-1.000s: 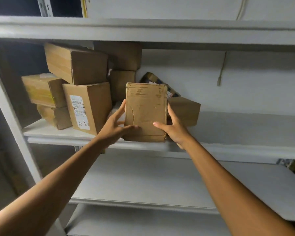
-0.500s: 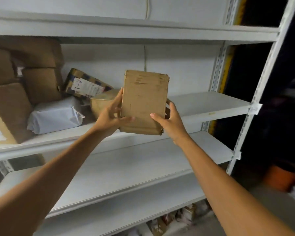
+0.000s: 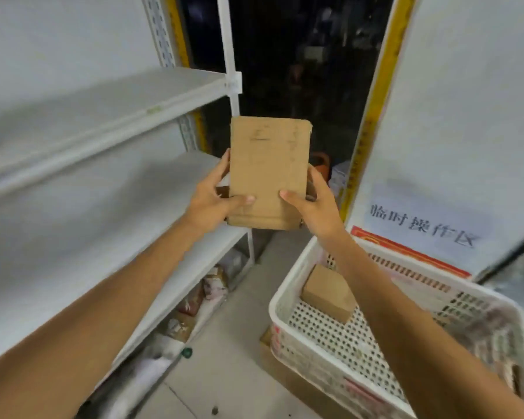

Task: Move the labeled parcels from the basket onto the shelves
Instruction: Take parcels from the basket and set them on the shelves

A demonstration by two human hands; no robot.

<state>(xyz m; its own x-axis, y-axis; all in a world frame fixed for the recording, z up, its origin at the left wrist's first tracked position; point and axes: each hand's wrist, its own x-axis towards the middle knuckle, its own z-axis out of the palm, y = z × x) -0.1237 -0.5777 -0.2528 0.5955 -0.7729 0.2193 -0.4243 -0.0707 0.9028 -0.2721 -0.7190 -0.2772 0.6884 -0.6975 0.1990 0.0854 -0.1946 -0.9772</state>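
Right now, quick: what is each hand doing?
Left hand: grips the left edge of the cardboard parcel, thumb on its front.
Right hand: grips the parcel's right edge, thumb on its front.

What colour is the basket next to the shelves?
The basket is white plastic, perforated with rows of small holes; the head view shows it.

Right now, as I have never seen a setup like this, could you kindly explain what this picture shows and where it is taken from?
There is no machine here. The picture comes from a camera worn on a person's head, looking forward and down at their own arms. The left hand and right hand grip a cardboard parcel by its lower sides, upright in the air, between white shelves and a white basket. One small box lies in the basket. Some packets lie beneath the lowest shelf.
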